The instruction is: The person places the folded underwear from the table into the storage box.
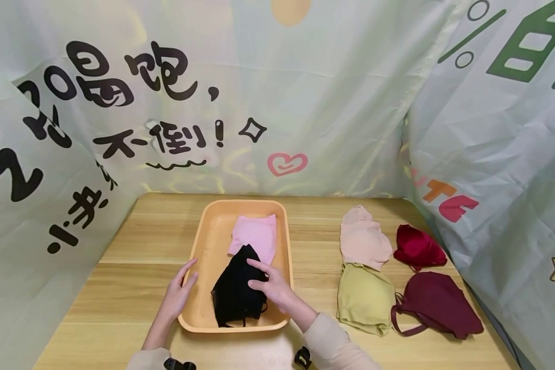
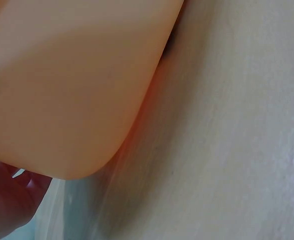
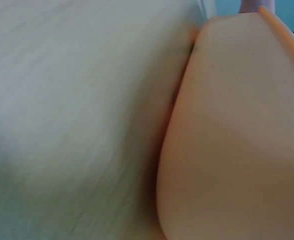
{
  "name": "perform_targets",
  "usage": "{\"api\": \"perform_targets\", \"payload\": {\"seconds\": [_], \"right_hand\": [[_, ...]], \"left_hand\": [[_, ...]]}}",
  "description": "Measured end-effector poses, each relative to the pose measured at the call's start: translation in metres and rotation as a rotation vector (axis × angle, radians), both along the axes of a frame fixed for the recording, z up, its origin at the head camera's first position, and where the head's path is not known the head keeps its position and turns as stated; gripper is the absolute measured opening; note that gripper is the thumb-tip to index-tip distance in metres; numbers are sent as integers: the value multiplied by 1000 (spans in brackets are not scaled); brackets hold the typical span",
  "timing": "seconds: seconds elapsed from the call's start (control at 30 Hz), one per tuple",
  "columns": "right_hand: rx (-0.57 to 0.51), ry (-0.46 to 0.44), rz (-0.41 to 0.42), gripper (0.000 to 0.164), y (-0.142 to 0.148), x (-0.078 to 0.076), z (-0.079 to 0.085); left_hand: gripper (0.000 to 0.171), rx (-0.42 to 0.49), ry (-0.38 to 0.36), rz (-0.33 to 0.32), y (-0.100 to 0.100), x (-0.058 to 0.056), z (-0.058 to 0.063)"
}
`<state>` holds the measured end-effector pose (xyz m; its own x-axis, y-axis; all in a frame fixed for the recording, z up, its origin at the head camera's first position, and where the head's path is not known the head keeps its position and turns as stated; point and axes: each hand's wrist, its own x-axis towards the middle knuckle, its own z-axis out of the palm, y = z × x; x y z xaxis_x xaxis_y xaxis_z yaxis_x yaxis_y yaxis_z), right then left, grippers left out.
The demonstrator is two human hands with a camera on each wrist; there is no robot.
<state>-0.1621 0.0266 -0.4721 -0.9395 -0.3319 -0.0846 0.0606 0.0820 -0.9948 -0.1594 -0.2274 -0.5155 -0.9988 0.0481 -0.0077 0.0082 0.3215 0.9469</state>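
Observation:
A folded black bra (image 1: 238, 290) lies in the near half of the orange tray (image 1: 203, 319), partly over a pink folded garment (image 1: 254, 234). My right hand (image 1: 275, 288) reaches over the tray's right rim, its thumb and fingers spread on the black bra. At the left rim, my left hand (image 1: 179, 292) rests with thumb and fingers apart, fingertips right at the edge. In the left wrist view, part of a hand (image 2: 11, 202) shows beside the tray wall (image 2: 71, 115). Only the tray's outer side (image 3: 227, 130) fills the right wrist view, with the black bra hidden.
Right of the tray on the wooden table (image 1: 314, 241) lie a pale pink garment (image 1: 363, 239), an olive-yellow one (image 1: 365, 298), a red bra (image 1: 418, 246) and a maroon bra (image 1: 441, 306) with a loose strap. Printed cloth (image 1: 342, 128) hangs around the table.

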Motion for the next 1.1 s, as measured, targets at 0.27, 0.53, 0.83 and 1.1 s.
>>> {"api": "perform_targets", "payload": {"seconds": [0.27,0.53,0.83,1.1], "right_hand": [[100,21,58,50,2,4,-6],[163,22,114,53,7,4,-6],[208,3,133,52,15,2,-4],[215,38,180,48,28,4,6]], "left_hand": [[47,2,2,1,1,3,0],[46,26,8,10,0,2,-4],[46,18,7,1,1,0,-1],[45,16,12,-7,0,-1,-1]]}}
